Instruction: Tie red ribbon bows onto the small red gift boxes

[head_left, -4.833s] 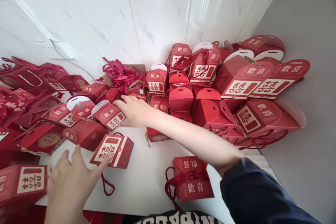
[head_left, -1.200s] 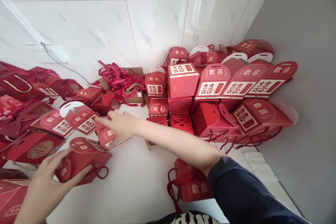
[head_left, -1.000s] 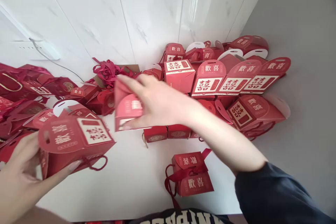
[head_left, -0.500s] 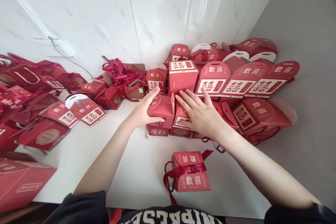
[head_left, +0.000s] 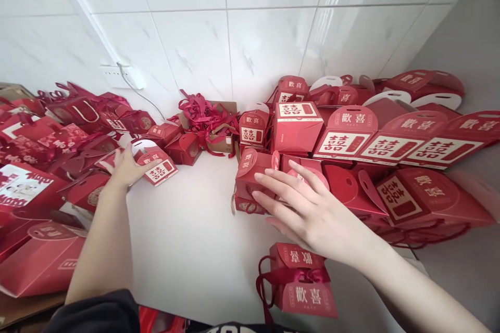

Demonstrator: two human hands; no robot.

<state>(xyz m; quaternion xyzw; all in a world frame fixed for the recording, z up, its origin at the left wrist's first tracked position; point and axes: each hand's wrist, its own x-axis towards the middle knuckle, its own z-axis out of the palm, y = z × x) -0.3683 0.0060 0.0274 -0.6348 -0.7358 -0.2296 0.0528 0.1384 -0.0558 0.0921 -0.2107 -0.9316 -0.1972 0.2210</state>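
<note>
At the left, my left hand (head_left: 124, 169) is at a small red gift box (head_left: 158, 169) with a rounded handle flap, gold characters and a white label. Its thumb lies over that box's near side and the fingers stay apart. My right hand (head_left: 310, 213) is spread with open fingers in front of the stacked red boxes, its fingertips beside a red box (head_left: 253, 179) at the stack's left end. Below that hand, a red box tied with a dark red ribbon (head_left: 304, 281) lies on the white tabletop (head_left: 183, 239).
Red boxes with white labels (head_left: 346, 138) are piled against the tiled wall at the right. A cardboard box heaped with dark red ribbons (head_left: 205, 117) stands at the back. More red boxes and bags (head_left: 74, 114) crowd the left side. A cable runs from a wall socket (head_left: 121, 77).
My left hand has left the middle stack and moved left to the small boxes. The right hand has lifted slightly off the stack. The view has shifted left.
</note>
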